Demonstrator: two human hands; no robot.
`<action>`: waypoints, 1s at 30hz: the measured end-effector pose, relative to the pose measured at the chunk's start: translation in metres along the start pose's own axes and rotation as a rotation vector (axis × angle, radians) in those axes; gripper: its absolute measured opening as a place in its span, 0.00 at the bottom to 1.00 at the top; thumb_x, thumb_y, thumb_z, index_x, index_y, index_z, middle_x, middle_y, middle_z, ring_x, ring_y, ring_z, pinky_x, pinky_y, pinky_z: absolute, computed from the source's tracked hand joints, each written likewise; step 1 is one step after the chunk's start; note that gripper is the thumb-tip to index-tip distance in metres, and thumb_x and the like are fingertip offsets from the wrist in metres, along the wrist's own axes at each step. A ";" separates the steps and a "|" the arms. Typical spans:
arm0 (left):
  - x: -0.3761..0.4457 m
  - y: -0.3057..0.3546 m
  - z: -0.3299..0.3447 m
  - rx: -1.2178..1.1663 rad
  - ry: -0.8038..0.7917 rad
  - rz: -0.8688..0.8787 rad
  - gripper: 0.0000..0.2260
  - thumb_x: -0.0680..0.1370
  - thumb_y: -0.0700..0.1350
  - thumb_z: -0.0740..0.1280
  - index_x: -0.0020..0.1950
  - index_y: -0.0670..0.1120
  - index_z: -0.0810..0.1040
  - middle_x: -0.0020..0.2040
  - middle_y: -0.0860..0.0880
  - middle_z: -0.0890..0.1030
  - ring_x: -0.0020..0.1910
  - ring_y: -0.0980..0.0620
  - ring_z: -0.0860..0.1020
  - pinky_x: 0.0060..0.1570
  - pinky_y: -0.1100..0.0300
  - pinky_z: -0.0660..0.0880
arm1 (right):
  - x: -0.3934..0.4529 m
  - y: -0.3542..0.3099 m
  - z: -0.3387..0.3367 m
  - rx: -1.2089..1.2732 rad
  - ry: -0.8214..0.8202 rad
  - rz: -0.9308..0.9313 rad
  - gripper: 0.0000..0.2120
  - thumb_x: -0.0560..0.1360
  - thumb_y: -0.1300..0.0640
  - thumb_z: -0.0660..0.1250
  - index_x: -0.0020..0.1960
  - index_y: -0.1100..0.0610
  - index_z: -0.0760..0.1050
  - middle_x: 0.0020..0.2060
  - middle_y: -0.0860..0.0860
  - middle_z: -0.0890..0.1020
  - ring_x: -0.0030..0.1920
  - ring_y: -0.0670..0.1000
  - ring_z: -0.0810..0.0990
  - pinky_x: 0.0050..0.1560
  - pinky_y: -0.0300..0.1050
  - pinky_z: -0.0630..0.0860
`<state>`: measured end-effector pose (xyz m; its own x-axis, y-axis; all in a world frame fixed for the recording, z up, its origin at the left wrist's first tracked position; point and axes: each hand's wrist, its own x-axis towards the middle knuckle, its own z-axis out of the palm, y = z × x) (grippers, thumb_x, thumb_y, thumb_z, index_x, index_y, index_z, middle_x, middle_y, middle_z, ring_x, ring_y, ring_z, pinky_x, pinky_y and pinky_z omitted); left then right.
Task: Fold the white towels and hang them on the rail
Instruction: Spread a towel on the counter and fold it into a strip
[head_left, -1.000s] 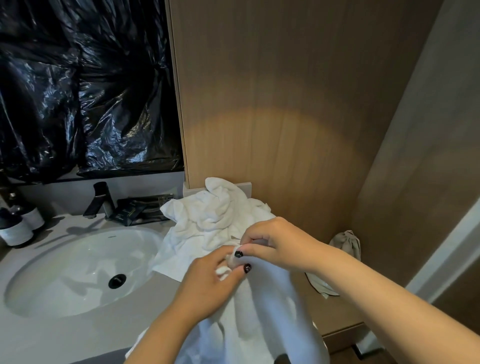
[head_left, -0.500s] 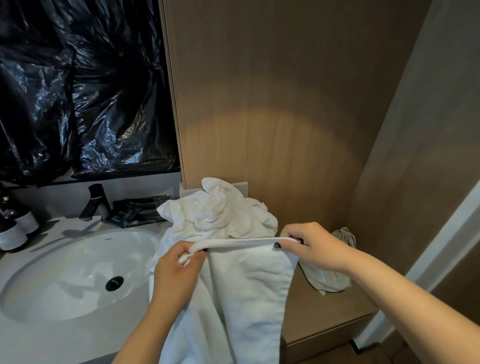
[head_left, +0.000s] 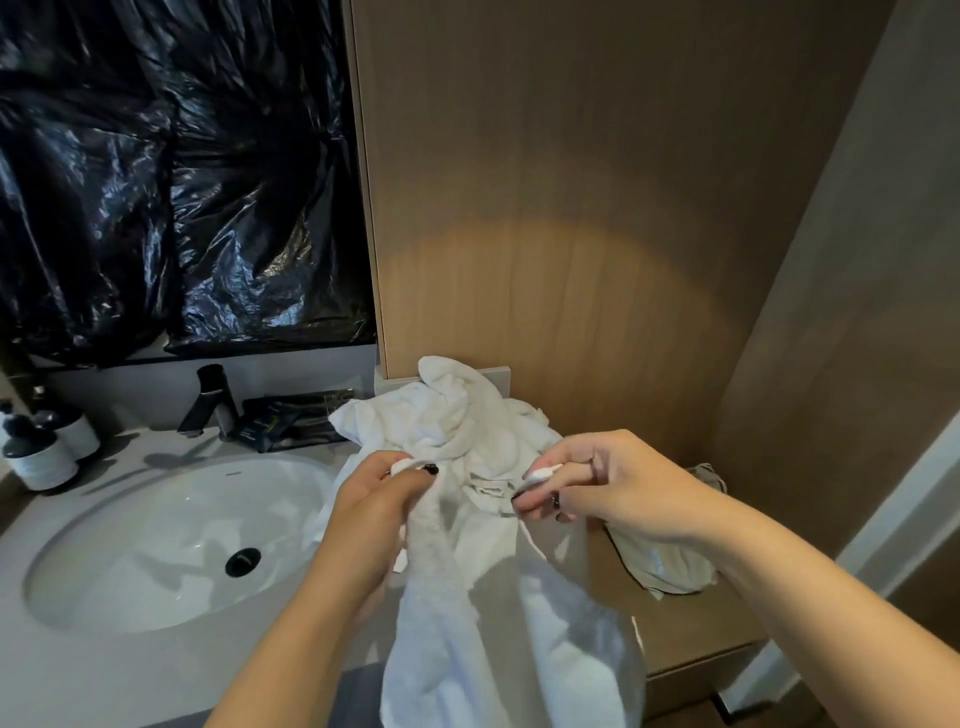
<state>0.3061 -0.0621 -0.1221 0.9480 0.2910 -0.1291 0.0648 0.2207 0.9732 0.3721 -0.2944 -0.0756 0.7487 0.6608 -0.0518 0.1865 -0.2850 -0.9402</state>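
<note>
A white towel (head_left: 498, 639) hangs down in front of me, held up by both hands. My left hand (head_left: 374, 504) grips a bunched fold of its top edge. My right hand (head_left: 608, 483) pinches another part of the edge between thumb and fingers. The cloth sags slack between the two hands. Behind them a heap of crumpled white towels (head_left: 457, 415) lies on the counter against the wooden wall. No rail is in view.
A white oval sink (head_left: 156, 545) with a dark tap (head_left: 213, 400) is set in the grey counter (head_left: 93, 675) at left. Two dark-capped bottles (head_left: 41, 452) stand at far left. A beige cloth (head_left: 670, 561) lies on a lower wooden shelf (head_left: 691, 629) at right. Black plastic sheeting (head_left: 171, 176) covers the wall above.
The towel's top edge, stretched taut between my hands half a second ago, has gone slack and bunched. Both hands remain apart on the edge, and my left hand has gathered more cloth.
</note>
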 end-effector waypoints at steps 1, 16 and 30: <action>-0.001 0.001 0.001 0.001 -0.009 0.003 0.11 0.66 0.46 0.71 0.45 0.41 0.79 0.39 0.43 0.79 0.38 0.48 0.77 0.42 0.53 0.71 | 0.002 -0.002 0.004 -0.100 0.033 -0.020 0.10 0.76 0.68 0.63 0.51 0.60 0.81 0.44 0.53 0.87 0.48 0.52 0.86 0.48 0.46 0.79; -0.005 0.001 -0.012 0.187 0.103 0.206 0.08 0.77 0.49 0.71 0.42 0.46 0.84 0.45 0.28 0.79 0.38 0.45 0.74 0.44 0.51 0.72 | 0.016 -0.012 0.041 -0.164 0.036 -0.239 0.12 0.77 0.48 0.66 0.50 0.54 0.83 0.45 0.47 0.84 0.48 0.48 0.81 0.51 0.43 0.78; -0.021 -0.004 -0.021 0.124 -0.087 0.205 0.19 0.81 0.33 0.60 0.51 0.52 0.86 0.46 0.46 0.87 0.43 0.51 0.84 0.41 0.66 0.77 | 0.043 -0.021 0.080 0.011 0.290 -0.245 0.07 0.73 0.61 0.74 0.44 0.50 0.81 0.33 0.45 0.82 0.35 0.42 0.77 0.39 0.35 0.72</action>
<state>0.2795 -0.0498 -0.1275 0.9681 0.2355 0.0853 -0.0991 0.0474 0.9939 0.3491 -0.2045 -0.0856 0.8319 0.4843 0.2708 0.3766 -0.1345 -0.9166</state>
